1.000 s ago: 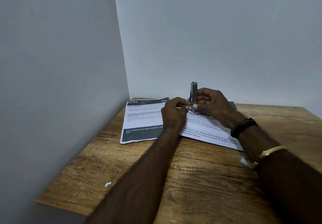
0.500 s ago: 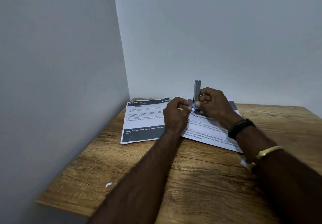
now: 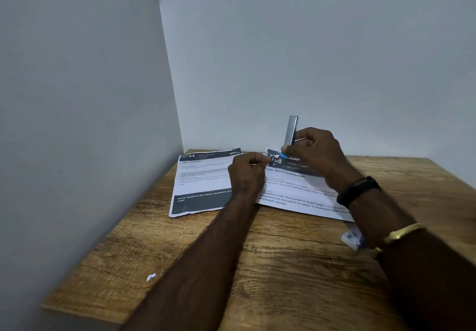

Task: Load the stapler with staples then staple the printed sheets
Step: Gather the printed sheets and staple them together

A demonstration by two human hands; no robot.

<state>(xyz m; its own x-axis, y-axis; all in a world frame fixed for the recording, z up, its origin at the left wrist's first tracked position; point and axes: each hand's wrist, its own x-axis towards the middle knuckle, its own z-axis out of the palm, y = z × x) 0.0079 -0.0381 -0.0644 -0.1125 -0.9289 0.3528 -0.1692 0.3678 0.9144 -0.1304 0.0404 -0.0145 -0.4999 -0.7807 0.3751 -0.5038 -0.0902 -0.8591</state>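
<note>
My right hand [image 3: 318, 155] grips a small stapler [image 3: 292, 131] above the printed sheets. Its grey metal arm stands upright and a blue part shows under my fingers. My left hand [image 3: 247, 173] hovers just left of it, fingers curled, pinching a thin pale strip of staples [image 3: 255, 164] that is mostly hidden. Two printed sheets lie side by side on the wooden table [image 3: 296, 279]: the left sheet [image 3: 203, 183] headed "64" and the right sheet [image 3: 296, 191] headed "108", both partly covered by my hands.
A small white and blue box [image 3: 350, 240] lies on the table by my right wrist, half hidden by the forearm. A tiny white scrap [image 3: 151, 277] sits near the table's front left. Grey walls close the table on the left and back.
My right hand has carried the stapler a little right and up, away from my left hand. A small gap now shows between the hands. The sheets have not moved.
</note>
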